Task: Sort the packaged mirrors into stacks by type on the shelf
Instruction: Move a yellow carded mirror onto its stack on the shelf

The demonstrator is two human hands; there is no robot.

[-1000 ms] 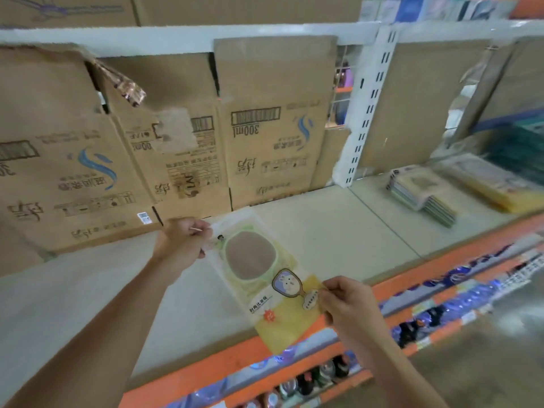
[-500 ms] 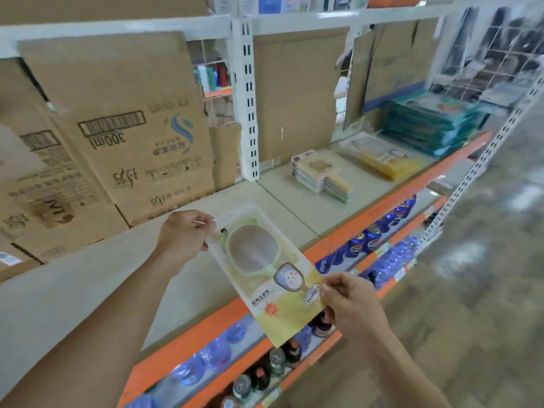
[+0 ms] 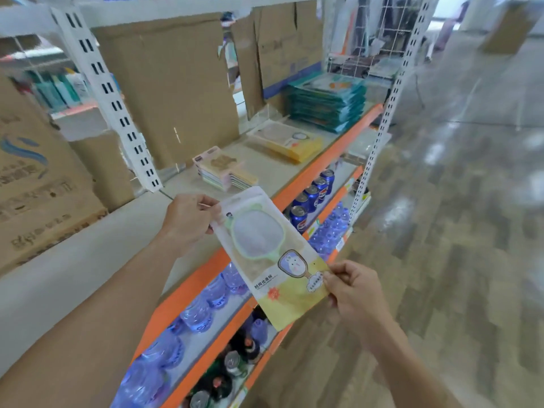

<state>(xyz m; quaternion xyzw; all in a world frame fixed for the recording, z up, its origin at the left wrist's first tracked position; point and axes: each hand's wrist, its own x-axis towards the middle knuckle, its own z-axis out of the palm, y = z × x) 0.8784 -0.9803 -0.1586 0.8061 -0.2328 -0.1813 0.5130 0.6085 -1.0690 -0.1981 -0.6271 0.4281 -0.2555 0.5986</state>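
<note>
Before the shop shelf (image 3: 273, 169) with its yellow stack (image 3: 287, 141), left hand (image 3: 187, 222) and right hand (image 3: 353, 290) hold the packaged mirror (image 3: 265, 254) in mid-air, fingers pinching opposite ends, face up, seemingly to check its type.

Glossy plastic mirror packet (image 3: 272, 254); seemingly matt cardboard panels (image 3: 173, 89).

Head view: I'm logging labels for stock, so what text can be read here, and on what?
"时尚化妆镜": on the mirror package, under the mirror.
Its cloud label near the right hand: too small to read.
On the cardboard box: print blurred, unreadable.
On the blue cans: logo blurred.
</note>
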